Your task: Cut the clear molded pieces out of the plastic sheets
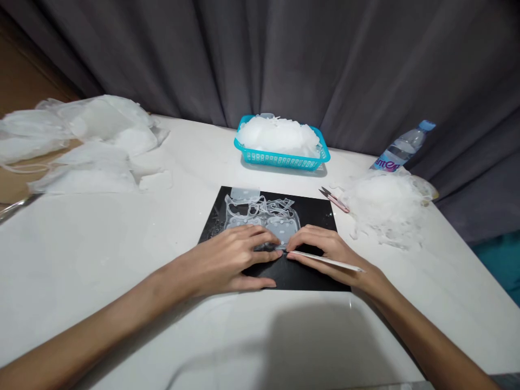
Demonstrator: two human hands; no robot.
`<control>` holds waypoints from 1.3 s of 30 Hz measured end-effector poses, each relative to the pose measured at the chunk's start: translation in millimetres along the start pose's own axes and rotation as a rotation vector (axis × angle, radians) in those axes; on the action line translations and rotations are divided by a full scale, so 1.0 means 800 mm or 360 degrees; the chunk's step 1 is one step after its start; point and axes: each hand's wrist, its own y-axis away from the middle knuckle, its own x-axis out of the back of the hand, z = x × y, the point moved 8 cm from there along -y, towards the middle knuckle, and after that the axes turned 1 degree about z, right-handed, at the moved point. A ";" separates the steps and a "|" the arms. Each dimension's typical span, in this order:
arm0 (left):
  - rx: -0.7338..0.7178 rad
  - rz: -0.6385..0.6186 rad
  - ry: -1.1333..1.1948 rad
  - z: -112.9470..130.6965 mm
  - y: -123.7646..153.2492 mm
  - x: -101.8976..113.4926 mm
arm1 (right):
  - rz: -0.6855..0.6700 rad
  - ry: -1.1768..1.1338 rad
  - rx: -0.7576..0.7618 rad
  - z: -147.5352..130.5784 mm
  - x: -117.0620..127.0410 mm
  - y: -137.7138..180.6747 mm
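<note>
While my left fingers (pixel 264 256) lie apart over the translucent sheet (pixel 283 227) on the black mat (pixel 314 208), my right fingers (pixel 309 237) clamp a slim white tool (pixel 333 262) — the sheet looks light, floppy, tearable, best held by its border.

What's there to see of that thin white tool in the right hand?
The tool is slim, straight and white; its material is unclear. The right hand pinches it near one end, by the clear plastic and close to the left hand. It slants back along the right hand, above the black mat.
</note>
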 end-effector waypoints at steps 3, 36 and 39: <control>0.0043 -0.0022 0.0006 0.003 -0.002 0.001 | -0.0008 0.0071 0.0045 -0.003 -0.003 0.000; 0.0227 0.0005 0.0081 0.004 -0.003 0.000 | 0.0038 0.0370 0.0232 -0.019 -0.008 0.004; 0.0223 -0.0013 0.0094 0.005 -0.004 -0.001 | 0.0072 0.0520 0.0310 -0.020 -0.013 0.002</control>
